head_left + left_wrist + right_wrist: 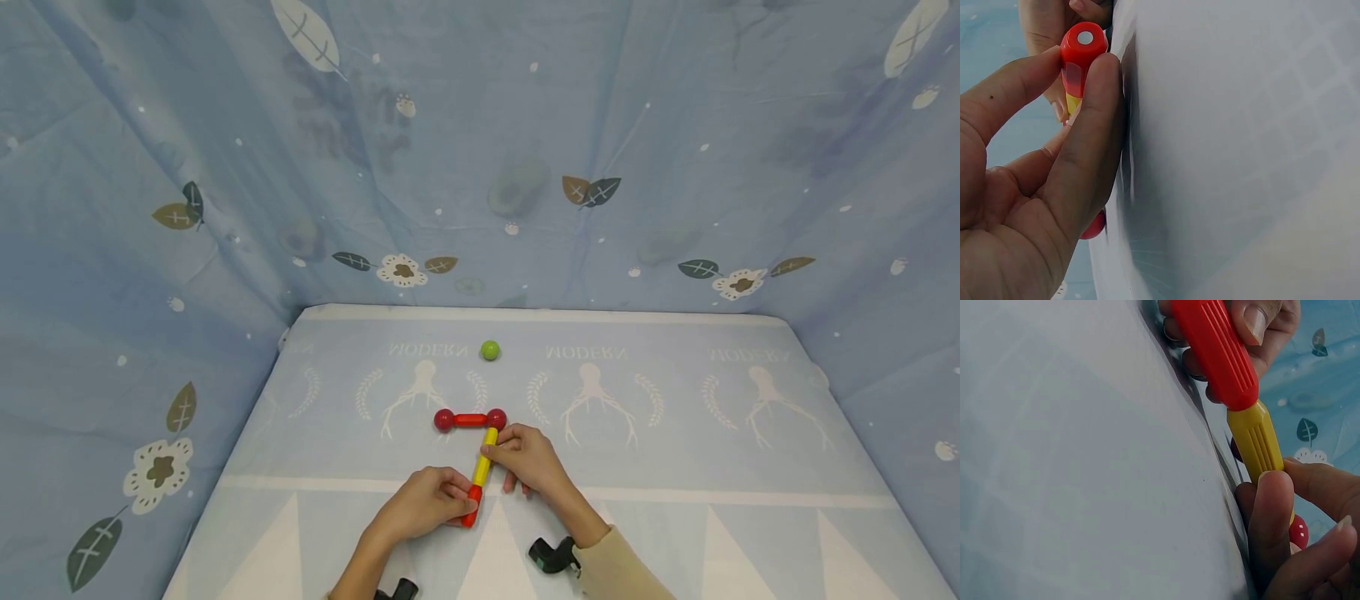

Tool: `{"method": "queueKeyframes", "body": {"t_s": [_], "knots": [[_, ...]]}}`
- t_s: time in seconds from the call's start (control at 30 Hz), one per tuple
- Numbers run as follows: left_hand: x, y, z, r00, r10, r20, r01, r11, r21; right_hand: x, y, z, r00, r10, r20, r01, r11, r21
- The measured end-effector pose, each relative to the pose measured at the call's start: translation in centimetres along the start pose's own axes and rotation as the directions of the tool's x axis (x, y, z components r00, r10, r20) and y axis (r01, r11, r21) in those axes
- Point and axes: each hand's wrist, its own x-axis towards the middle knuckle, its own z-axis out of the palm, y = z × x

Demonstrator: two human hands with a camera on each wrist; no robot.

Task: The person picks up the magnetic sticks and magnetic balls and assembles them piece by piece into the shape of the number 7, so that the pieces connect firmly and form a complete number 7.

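My left hand [422,505] pinches a ribbed red magnetic rod [472,508] between thumb and fingers. In the left wrist view, that red rod's end [1085,53] shows a silver disc. My right hand [531,460] pinches a yellow magnetic rod [486,458], whose near end meets the red rod [1222,356] in the right wrist view. Both rods form one nearly straight line. The yellow rod's far end reaches a dark red ball [497,418]. From that ball, another red rod [470,420] runs left to a second dark red ball [444,420].
A green ball [490,350] lies farther back on the patterned tablecloth [660,458]. Blue printed cloth [465,150] hangs behind and along both sides. Black devices [553,556] are worn at the wrists.
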Motion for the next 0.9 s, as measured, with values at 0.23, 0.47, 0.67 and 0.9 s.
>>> {"method": "queueKeyframes", "body": {"t_s": [0.23, 0.47, 0.67, 0.9], "knots": [[-0.1, 0.4, 0.0, 1.000, -0.012, -0.002, 0.012, 1.000, -0.004, 0.0, 0.0, 0.0, 1.000, -0.004, -0.002, 0.004, 1.000, -0.007], [0.0, 0.2, -0.3, 1.000, -0.014, 0.004, 0.014, 1.000, 0.007, 0.0, 0.0, 0.0, 1.000, -0.006, -0.003, 0.006, 1.000, -0.001], [0.6, 1.0, -1.8, 0.999, 0.035, -0.016, -0.034, 0.998, 0.056, 0.1, 0.0, 0.0, 1.000, -0.001, -0.004, 0.001, 1.000, -0.006], [2.4, 2.5, -4.4, 0.989, 0.111, -0.103, -0.103, 0.991, 0.080, 0.1, 0.0, 0.0, 1.000, 0.020, -0.003, -0.020, 1.000, -0.005]]}}
